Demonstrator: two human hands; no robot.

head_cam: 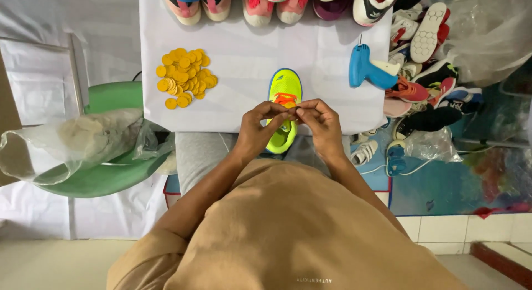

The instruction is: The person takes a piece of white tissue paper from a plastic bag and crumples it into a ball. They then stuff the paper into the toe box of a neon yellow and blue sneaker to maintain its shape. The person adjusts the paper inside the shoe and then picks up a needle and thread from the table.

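- Left hand and right hand meet at frame centre, fingers pinched together on something small and orange over the shoe
- Neon yellow shoe lies on the white counter, centre
- Yellow discs heaped upper left
- Blue glue gun upper right

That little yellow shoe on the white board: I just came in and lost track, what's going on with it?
A person seated at a white board has both hands over a small neon-yellow shoe with orange laces. The left hand and right hand meet above its middle, fingertips pinched together on something too small to make out. A pile of yellow discs lies to the left, a blue glue gun to the right, and a row of other shoes lines the far edge.
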